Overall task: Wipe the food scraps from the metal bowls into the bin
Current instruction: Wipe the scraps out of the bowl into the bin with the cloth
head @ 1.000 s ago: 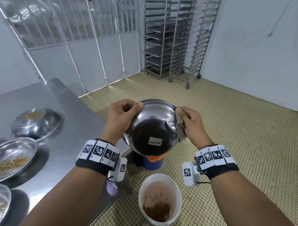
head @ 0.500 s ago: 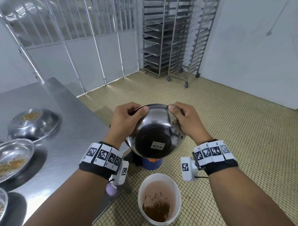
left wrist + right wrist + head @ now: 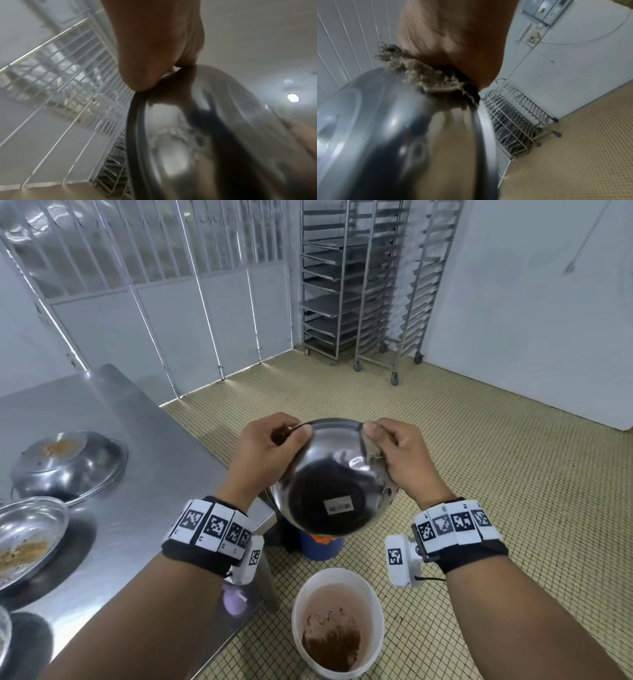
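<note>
While your left hand (image 3: 265,451) pinches the tipped bowl (image 3: 334,477) and your right hand (image 3: 400,460) grips a cloth (image 3: 375,451) at its rim above the bin (image 3: 337,623) with scraps in it, three bowls on the table (image 3: 113,433) await wiping.

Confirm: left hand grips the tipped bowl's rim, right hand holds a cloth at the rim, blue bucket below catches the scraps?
Not quite. The bucket under the bowl, with brown scraps in it, is white, as the head view shows. The left hand has its grip on the rim, and the right hand holds the cloth.
</note>
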`<state>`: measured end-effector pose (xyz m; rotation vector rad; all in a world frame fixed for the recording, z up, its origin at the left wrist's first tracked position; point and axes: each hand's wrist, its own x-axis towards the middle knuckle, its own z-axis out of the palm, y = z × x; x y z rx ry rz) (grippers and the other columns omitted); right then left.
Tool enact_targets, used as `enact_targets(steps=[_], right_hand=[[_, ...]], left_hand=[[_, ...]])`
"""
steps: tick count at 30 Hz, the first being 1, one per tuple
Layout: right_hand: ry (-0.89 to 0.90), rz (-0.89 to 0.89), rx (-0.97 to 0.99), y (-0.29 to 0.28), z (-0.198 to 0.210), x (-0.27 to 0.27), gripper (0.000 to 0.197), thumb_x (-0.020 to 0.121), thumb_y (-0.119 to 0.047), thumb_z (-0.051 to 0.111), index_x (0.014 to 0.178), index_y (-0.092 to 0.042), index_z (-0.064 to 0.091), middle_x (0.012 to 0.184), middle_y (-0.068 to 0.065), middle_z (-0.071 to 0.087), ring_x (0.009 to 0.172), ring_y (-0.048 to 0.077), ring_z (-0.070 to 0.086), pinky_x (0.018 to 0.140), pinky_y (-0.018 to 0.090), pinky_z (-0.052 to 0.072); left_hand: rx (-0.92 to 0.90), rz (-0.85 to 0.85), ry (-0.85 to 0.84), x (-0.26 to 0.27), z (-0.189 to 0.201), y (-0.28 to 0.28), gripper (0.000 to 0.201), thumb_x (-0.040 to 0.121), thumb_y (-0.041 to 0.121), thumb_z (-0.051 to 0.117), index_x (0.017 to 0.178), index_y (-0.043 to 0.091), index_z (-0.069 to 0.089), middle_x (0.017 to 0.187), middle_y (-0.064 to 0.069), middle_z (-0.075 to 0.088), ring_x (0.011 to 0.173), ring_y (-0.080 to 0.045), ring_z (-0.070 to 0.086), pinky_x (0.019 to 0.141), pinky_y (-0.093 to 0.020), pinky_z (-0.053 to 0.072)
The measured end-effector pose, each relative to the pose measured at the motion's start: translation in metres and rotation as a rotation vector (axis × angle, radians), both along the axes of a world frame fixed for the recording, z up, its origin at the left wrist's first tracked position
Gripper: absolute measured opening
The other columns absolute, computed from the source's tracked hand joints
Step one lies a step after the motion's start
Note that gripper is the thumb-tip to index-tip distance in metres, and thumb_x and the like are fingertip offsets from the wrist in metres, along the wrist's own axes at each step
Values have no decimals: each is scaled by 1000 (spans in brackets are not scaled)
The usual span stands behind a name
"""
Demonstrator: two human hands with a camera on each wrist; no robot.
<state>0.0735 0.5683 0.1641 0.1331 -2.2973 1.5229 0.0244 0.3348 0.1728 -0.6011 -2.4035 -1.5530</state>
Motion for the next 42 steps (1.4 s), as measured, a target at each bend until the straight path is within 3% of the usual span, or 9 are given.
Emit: enact_targets(steps=[4, 10, 16, 21, 24, 28, 31, 37, 42], right_hand=[[39, 29, 250, -11, 11, -3, 28, 101, -34, 62, 74, -40, 65, 67, -24, 65, 63, -2, 59, 63, 11, 41], [-12, 4, -210, 3, -20, 5, 44, 100, -38, 57, 80, 0, 65, 66, -3, 60, 61, 13, 55, 66, 28, 46], [53, 11, 209, -6, 4, -6, 41, 98, -51, 53, 74, -20, 66, 67, 1, 61, 62, 18, 53, 65, 30, 42], [-17, -22, -174, 1, -9, 0, 41, 104, -39, 55, 87, -4, 70, 74, 4, 64, 70, 20, 60, 76, 35, 48], [-30, -43, -197, 1, -16, 1, 47, 101, -41, 56, 86, 2, 66, 74, 9, 61, 68, 20, 57, 75, 37, 46], [24, 1, 128, -6, 4, -2, 41, 100, -46, 60, 74, -15, 68, 65, 3, 62, 60, 22, 53, 64, 36, 44], [58, 9, 223, -12, 10, -1, 39, 98, -50, 57, 66, -28, 61, 60, -8, 56, 57, 8, 48, 60, 30, 39], [-30, 14, -219, -4, -13, 12, 46, 103, -46, 51, 79, -9, 67, 77, 9, 65, 73, 22, 62, 79, 36, 50], [81, -150, -54, -8, -6, 2, 51, 104, -43, 53, 70, -5, 57, 62, 2, 52, 59, 12, 46, 62, 32, 42]], left_hand=[[-82, -79, 12, 3, 10, 10, 11, 94, 30, 75, 86, 22, 77, 71, 10, 72, 67, -4, 68, 60, -16, 54], [273, 64, -124, 0, 3, -6, 15, 92, 24, 78, 79, 17, 77, 69, 5, 74, 61, -10, 68, 60, -23, 54], [162, 7, -86, 8, 2, 4, 16, 92, 28, 78, 78, 20, 76, 68, 7, 73, 60, -6, 67, 57, -19, 52], [371, 126, -116, 0, 6, -6, 18, 91, 26, 79, 75, 18, 76, 68, 0, 72, 62, -17, 65, 60, -32, 54], [211, 98, -79, 0, -1, -10, 19, 96, 30, 73, 79, 22, 76, 70, -2, 72, 63, -21, 66, 61, -37, 54], [-44, -58, -4, 4, 8, -4, 16, 99, 31, 69, 85, 25, 75, 69, 6, 70, 61, -6, 64, 56, -19, 50], [-68, -111, 10, 7, 16, 3, 15, 97, 31, 71, 84, 23, 73, 66, 10, 69, 55, -1, 62, 53, -15, 49], [393, 111, -172, 0, 10, -9, 24, 94, 26, 76, 74, 13, 72, 60, -6, 64, 49, -23, 57, 41, -27, 45], [220, 213, -108, -9, -10, -4, 12, 100, 28, 68, 93, 21, 75, 87, 4, 73, 79, -8, 66, 74, -33, 57]])
